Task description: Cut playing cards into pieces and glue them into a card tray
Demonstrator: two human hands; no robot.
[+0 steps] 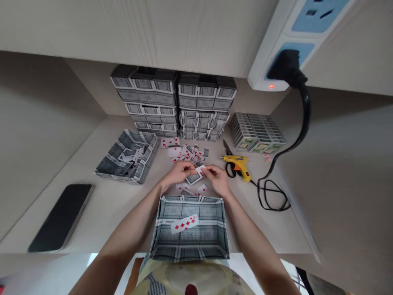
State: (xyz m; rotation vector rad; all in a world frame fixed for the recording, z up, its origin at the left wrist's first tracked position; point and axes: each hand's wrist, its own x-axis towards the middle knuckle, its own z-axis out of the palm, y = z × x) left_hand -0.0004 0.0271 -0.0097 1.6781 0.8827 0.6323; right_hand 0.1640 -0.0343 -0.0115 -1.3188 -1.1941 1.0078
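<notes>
Between my two hands is a playing card [193,178], its patterned back facing up with a white part at its upper right. My left hand [181,171] pinches its left side, and my right hand [216,177] pinches its right side. Beyond and below them lie loose playing cards and cut pieces [175,152], several showing red suits. Close to my body stands an open box made of playing cards [211,234], with a diamond card strip [184,224] inside it.
A card tray [107,159] holding scraps is at left, above a black phone [61,217]. Stacked card boxes [156,97] line the back. At right are a yellow glue gun [240,164], scissors [227,146], card packs [258,133], a black cable [305,119] and a power strip [260,67].
</notes>
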